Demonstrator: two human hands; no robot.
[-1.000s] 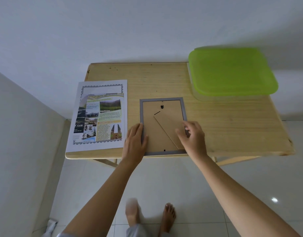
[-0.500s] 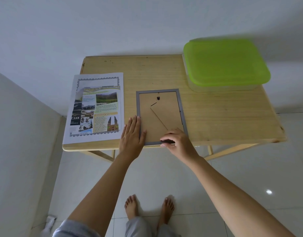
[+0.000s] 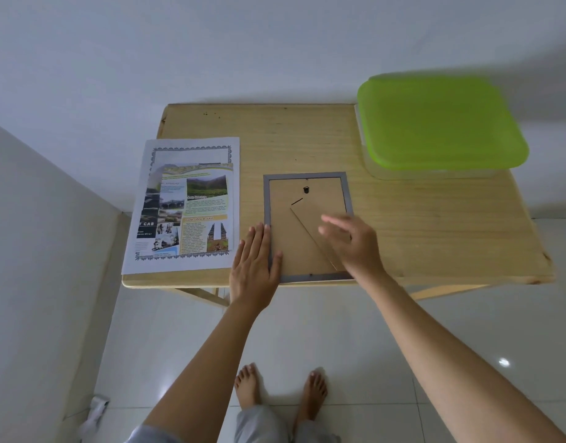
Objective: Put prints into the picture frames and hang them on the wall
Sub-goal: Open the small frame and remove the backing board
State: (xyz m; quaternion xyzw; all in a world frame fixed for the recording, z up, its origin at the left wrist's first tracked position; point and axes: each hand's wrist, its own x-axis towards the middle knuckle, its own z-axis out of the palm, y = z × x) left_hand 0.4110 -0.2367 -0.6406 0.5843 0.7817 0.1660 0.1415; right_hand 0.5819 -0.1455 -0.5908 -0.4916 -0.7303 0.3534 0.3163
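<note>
table: one frame, two prints

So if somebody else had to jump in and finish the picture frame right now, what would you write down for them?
Left hand: open, flat on the table, thumb over the picture frame's left edge, steadying it.
Right hand: open, blurred in motion over the frame's lower right, gripping nothing.
Frame: face down at the wooden table's front edge, cardboard back and stand still on.
Prints: stacked on the table left of the frame.
Green-lidded box: back right corner, untouched.
Done: frame turned back-up.
Left: take the back off, put a print in, close it, hang it on the wall.
</note>
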